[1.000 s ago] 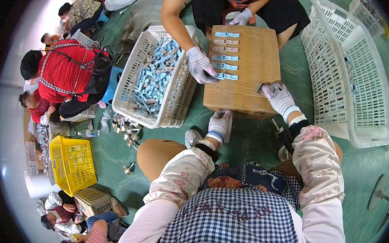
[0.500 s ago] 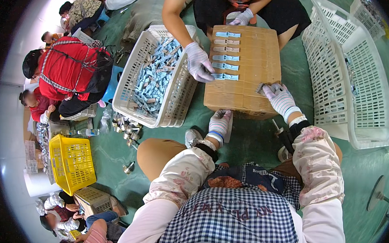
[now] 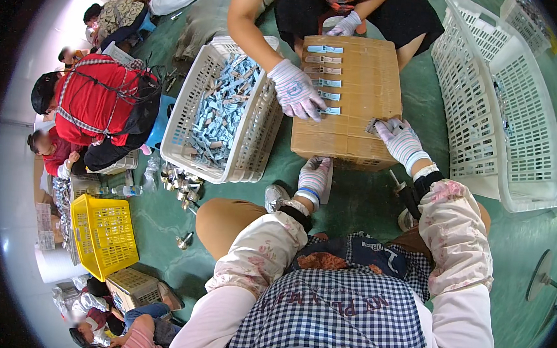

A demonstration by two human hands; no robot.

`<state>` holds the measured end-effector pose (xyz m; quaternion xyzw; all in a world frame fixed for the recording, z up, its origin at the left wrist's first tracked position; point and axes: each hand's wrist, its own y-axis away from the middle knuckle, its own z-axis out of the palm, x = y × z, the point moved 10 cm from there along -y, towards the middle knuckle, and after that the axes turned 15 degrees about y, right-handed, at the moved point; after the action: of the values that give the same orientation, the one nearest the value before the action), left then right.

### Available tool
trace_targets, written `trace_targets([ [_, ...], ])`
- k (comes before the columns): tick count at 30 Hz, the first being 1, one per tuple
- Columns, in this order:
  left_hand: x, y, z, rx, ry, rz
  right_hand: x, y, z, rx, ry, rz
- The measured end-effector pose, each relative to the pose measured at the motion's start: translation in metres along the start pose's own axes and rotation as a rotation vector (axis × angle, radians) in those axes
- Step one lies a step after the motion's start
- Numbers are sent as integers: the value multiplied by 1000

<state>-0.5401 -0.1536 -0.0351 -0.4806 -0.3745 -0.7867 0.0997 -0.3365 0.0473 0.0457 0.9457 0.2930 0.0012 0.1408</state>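
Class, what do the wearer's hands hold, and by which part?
The right hand pinches a small grey piece by its right end; whether the left hand holds anything cannot be told.

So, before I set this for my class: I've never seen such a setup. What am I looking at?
There is no machine here: a camera worn on a person's head looks down at their gloved hands. Its wide lens bends straight edges.

In the middle stands a cardboard box, with a row of five clips on top, three blue and two pinkish. The wearer's right hand holds a small grey piece at the box; their left hand is at its near side, its grip unclear.

Opposite, a co-worker's gloved hand reaches to the nearest clip. A white basket alongside holds many more.
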Motion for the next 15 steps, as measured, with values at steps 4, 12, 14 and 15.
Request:
trace_targets([
  [4,0,-1,-2,12,-26,-7,-4,0,-6,-25,-22,23],
  [12,1,-3,4,-4,-32,-6,11,-3,3,-31,-81,76],
  [14,1,-1,-1,3,-21,0,-1,3,-13,-45,-109,97],
  [15,1,-1,-1,4,-26,-5,-1,5,-16,-48,-122,109],
])
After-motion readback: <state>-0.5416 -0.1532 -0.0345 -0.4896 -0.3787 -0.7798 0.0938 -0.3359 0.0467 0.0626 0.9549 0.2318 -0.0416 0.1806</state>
